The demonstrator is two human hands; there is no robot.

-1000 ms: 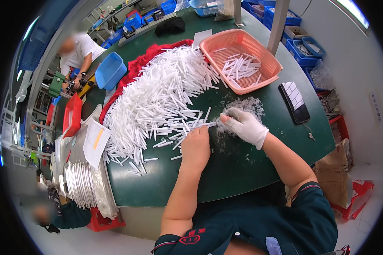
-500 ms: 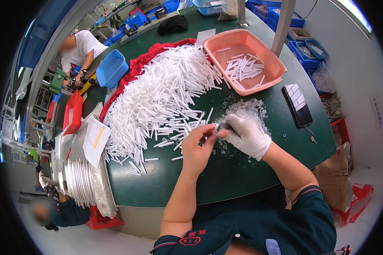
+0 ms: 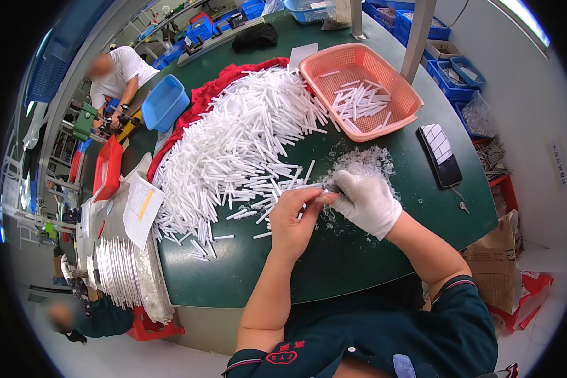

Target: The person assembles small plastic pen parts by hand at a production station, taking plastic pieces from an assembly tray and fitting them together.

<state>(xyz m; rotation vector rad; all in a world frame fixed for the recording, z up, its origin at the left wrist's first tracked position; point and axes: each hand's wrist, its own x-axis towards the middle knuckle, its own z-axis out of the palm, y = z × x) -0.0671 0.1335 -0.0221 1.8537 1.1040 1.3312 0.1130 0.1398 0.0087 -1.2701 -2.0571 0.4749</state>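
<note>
In the head view the two hands have drawn together since a second ago: the bare left hand (image 3: 294, 217) now pinches one white plastic tube (image 3: 296, 187) by its near end while the gloved right hand (image 3: 365, 203) closes on it, apparently trimming; clear shavings (image 3: 361, 161) lie just beyond, on the green counter (image 3: 264, 277).

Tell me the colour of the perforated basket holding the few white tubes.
The basket is salmon pink, seen clearly in the head view, beyond the hands.
</note>
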